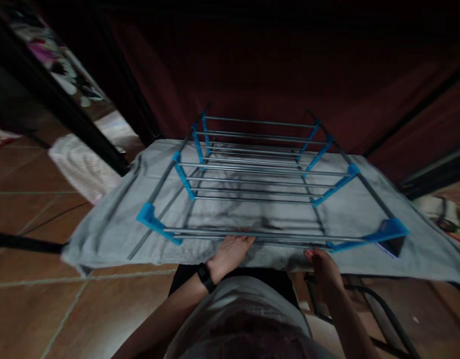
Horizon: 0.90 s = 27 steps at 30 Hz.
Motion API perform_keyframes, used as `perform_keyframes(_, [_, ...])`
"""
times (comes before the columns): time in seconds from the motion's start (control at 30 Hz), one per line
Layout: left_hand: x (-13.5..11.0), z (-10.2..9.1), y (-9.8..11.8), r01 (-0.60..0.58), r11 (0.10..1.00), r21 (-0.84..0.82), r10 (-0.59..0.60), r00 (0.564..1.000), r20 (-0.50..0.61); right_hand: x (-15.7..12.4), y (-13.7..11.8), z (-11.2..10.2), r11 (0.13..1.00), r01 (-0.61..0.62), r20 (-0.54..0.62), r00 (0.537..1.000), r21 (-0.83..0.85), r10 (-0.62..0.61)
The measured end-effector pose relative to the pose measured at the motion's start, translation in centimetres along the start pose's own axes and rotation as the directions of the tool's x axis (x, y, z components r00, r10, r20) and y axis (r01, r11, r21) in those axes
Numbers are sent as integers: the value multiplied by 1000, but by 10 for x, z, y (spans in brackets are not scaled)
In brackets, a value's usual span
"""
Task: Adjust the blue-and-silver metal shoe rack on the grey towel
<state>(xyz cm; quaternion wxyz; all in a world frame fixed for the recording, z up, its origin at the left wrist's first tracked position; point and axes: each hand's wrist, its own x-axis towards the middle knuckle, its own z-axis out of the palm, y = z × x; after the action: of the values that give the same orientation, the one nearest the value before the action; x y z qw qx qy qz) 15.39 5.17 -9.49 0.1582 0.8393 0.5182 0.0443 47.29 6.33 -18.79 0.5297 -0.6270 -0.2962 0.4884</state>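
A metal rack (260,169) with grey rods and blue plastic joints lies on its side on a light grey cloth (110,224) spread over the floor. My left hand (230,252), with a black watch on its wrist, reaches under the nearest rods with fingers stretched forward, touching the lowest rod. My right hand (322,264) rests at the near edge of the rack by the cloth, its fingers curled downward; whether it grips a rod or the cloth is unclear.
Brown floor tiles (35,294) lie around the cloth. A dark red wall or curtain (290,70) rises behind. A dark post (65,109) and a pale folded cloth (84,164) stand at left. A black cable (387,309) curves at right.
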Motion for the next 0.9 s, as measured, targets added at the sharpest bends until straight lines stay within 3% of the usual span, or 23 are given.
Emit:
perform_keyframes(0.17, [6, 6, -8, 29, 999, 39, -32, 998, 56, 13, 1, -6, 995, -92, -42, 995, -26, 91])
perform_keyframes(0.27, [12, 12, -15, 29, 995, 92, -37, 995, 88, 17, 3, -16, 997, -79, -106, 991, -22, 76])
perform_keyframes(0.4, [13, 16, -22, 25, 991, 129, -39, 994, 105, 14, 3, -22, 999, 48, -220, 974, -22, -51])
perform_keyframes(0.5, [14, 16, -25, 14, 990, 137, -29, 993, 111, 15, 3, -22, 988, 140, -324, 933, -72, -155])
perform_keyframes(0.63, [17, 12, -22, 56, 989, 136, -73, 990, 123, 17, 2, -29, 938, 215, -390, 867, -270, -311])
perform_keyframes(0.73, [17, 10, -19, 93, 986, 138, -111, 986, 128, 21, -9, -43, 859, 298, -341, 824, -418, -452])
perform_keyframes(0.9, [21, 11, -22, 84, 989, 118, -102, 982, 161, 41, -27, -56, 853, 392, -122, 882, -345, -455])
